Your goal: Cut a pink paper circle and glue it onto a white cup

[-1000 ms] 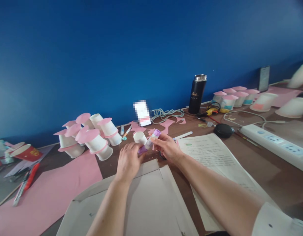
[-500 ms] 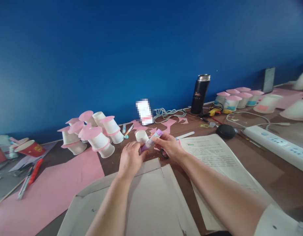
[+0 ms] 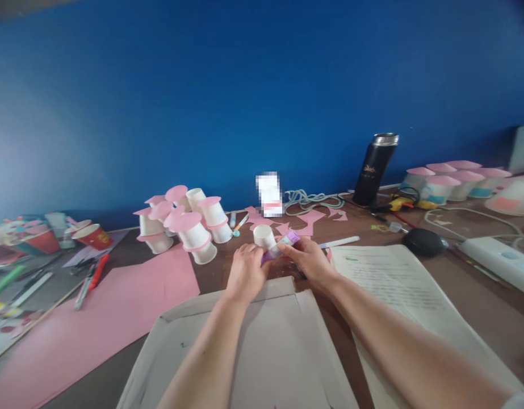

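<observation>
My left hand (image 3: 247, 269) is closed around the lower purple end of a glue stick (image 3: 281, 246), a clear tube with purple ends. My right hand (image 3: 313, 260) pinches the same stick near its upper end, which tilts up to the right. Just behind the left hand stands a small white paper cup (image 3: 263, 235), partly covered by the fingers. Below both hands lies a grey-white cardboard sheet (image 3: 283, 346). Part of a dark loop shows under the right hand; I cannot make out what it belongs to.
Stacked paper cups with pink paper discs (image 3: 193, 222) stand left; more capped cups (image 3: 441, 183) stand right. Pink paper (image 3: 129, 307), a printed sheet (image 3: 381, 278), pink scraps (image 3: 308, 218), a black bottle (image 3: 374, 169), a power strip (image 3: 495, 255) and a red-handled cutter (image 3: 99, 271) lie around.
The view has turned left, so everything sits farther right in the picture. Both hands still hold the glue stick, which now leans a little flatter.
</observation>
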Motion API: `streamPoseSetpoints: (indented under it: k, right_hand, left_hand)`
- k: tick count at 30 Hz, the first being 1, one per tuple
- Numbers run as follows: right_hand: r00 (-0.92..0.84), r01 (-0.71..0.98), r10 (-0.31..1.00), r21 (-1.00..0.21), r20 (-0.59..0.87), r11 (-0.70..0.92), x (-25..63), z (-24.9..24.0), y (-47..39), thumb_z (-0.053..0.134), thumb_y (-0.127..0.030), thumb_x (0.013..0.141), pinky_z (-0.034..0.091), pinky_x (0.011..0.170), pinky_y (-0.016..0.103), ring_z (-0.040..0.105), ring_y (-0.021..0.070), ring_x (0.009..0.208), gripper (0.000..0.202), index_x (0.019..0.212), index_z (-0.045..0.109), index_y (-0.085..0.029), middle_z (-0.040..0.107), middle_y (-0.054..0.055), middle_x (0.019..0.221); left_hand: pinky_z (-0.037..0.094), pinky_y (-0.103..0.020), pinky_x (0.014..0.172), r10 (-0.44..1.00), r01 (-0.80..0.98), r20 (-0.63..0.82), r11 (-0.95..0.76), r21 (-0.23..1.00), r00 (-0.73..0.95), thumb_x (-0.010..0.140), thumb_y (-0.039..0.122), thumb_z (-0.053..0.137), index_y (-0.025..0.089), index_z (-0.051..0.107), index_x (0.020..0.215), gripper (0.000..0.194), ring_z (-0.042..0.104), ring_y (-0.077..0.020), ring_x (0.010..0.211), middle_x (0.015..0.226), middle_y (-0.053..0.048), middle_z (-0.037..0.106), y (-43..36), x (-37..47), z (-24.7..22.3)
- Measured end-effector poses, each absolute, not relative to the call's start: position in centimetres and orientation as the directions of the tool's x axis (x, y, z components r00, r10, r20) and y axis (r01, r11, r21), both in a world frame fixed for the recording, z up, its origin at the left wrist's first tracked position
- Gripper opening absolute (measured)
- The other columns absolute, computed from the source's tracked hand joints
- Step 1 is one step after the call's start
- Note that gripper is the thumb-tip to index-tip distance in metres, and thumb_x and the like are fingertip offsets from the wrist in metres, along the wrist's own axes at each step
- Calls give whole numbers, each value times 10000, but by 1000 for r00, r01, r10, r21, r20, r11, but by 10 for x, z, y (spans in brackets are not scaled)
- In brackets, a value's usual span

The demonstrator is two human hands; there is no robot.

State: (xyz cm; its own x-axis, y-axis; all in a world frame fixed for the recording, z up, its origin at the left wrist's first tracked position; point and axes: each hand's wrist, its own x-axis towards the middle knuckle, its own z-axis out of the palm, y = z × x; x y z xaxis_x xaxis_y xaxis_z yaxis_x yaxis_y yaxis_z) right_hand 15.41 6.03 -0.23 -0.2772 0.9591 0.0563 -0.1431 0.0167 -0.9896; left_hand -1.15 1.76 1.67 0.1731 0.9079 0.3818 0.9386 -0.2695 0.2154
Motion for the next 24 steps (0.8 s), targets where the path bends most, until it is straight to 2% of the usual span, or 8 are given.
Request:
streamPoseSetpoints:
  k: [3, 7, 11, 14, 16, 18, 20, 24]
  right_hand:
    - [-309, -186, 948, -982, 69, 11, 151, -8, 60, 701, -459, 707, 480, 620, 295, 598, 169, 655, 317, 849, 643, -182, 649, 17, 731]
    - [-248, -96, 968, -995, 47, 23, 147, -11, 60, 719, -474, 683, 454, 561, 277, 570, 158, 592, 330, 801, 633, -178, 614, 0, 639]
    - [-197, -176, 980, -984, 18, -17, 148, -6, 58, 716, -486, 680, 439, 521, 259, 587, 154, 595, 355, 837, 642, -176, 626, 10, 674]
    - [-172, -203, 984, -976, -41, -76, 154, -2, 58, 722, -499, 668, 368, 431, 232, 610, 167, 599, 364, 818, 637, -178, 615, 18, 645]
    - [-180, -206, 982, -973, -65, -102, 156, 0, 59, 719, -505, 669, 327, 398, 225, 623, 182, 619, 381, 845, 641, -176, 617, 32, 658]
    - [-200, -190, 977, -974, -81, -120, 157, 1, 60, 715, -510, 673, 298, 383, 217, 620, 177, 614, 402, 881, 646, -173, 611, 34, 669]
    - [-227, -161, 970, -979, -87, -126, 156, 2, 58, 705, -519, 680, 286, 381, 210, 602, 161, 583, 426, 911, 652, -165, 597, 25, 654]
    - [-265, -134, 962, -986, -64, -103, 153, 5, 54, 706, -524, 672, 339, 398, 214, 568, 142, 546, 467, 953, 668, -152, 583, 21, 638]
  left_hand:
    - [414, -328, 781, 920, 944, 354, -252, 213, 165, 807, 321, 583, 184, 655, 900, 181, 565, -222, 878, 871, -63, 642, 17, -13, 19]
    - [419, -306, 714, 963, 955, 237, -187, 229, 132, 807, 367, 572, 210, 678, 910, 215, 592, -215, 845, 864, -61, 660, 14, -16, 25]
    - [433, -295, 697, 986, 941, 163, -93, 325, 41, 798, 416, 562, 260, 677, 1041, 311, 611, -219, 869, 946, -60, 675, 1, -27, 43]
    - [443, -288, 710, 990, 932, 130, -4, 363, -46, 800, 372, 550, 301, 679, 1039, 281, 617, -212, 892, 1019, -35, 683, -16, -56, 62]
    - [443, -285, 689, 985, 947, 98, 109, 301, -144, 791, 322, 541, 299, 689, 990, 250, 621, -211, 866, 968, -21, 697, -29, -89, 75]
    - [429, -279, 656, 951, 946, 37, 299, 128, -306, 771, 279, 515, 286, 698, 840, 195, 622, -203, 796, 856, 3, 697, -43, -129, 84]
    - [414, -260, 641, 877, 881, -85, 471, -42, -473, 716, 236, 528, 245, 678, 742, 153, 625, -197, 787, 828, -2, 694, -55, -166, 86]
    - [408, -291, 577, 787, 802, -156, 583, -131, -597, 670, 289, 561, 161, 657, 672, 160, 634, -260, 728, 777, -114, 694, -74, -207, 68]
